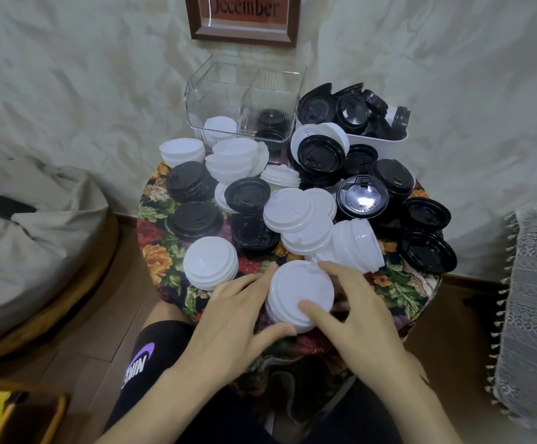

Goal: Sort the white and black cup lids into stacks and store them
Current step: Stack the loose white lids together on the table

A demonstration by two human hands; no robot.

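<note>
Left hand [235,318]: holds the left side of the white lid stack [299,286].
Right hand [356,315]: thumb on top, fingers round the right side.
White lid stack: at the near edge of the table [158,261] (flowery cloth).
Room: loose lids [296,213] crowd the top; little bare cloth shows.
Clear box [244,100]: at the back edge, a few lids inside.

Front: white lid stack [300,290], plain. Others: white lids [211,267] and black lids [196,219], mostly matte, one glossy black lid [361,197]. Floral counter cloth [158,225]: red, orange, green on dark. Clear ribbed container [244,91], white bin [385,145]. Brown frame [196,27], red insert. My shorts [151,354] black, purple-white logo. Grey lace cloth [536,283], patterned bands. Cream wall [68,75], mottled.
</note>
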